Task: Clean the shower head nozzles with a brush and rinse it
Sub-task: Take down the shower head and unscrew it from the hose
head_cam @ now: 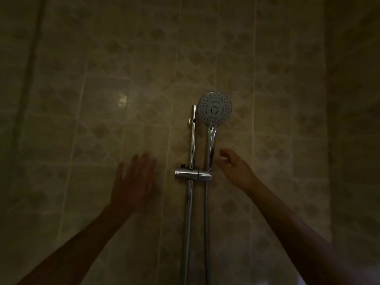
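Right hand [232, 167], fingers loosely spread, reaches beside the docked shower head [214, 109] handle; left hand [134, 182] hovers flat, empty. In this dimness, a fumbled grab could drop it.

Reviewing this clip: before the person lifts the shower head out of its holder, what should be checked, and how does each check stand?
1. Shower head seated in holder: ok.
2. Right hand beside the handle, fingers loosely curled: ok; contact cannot tell.
3. Left hand open and free, by the tiled wall: ok.
4. Brush in view: not ok, none seen.
5. Hose hangs straight beside the rail: ok.
6. Lighting: not ok, dim.
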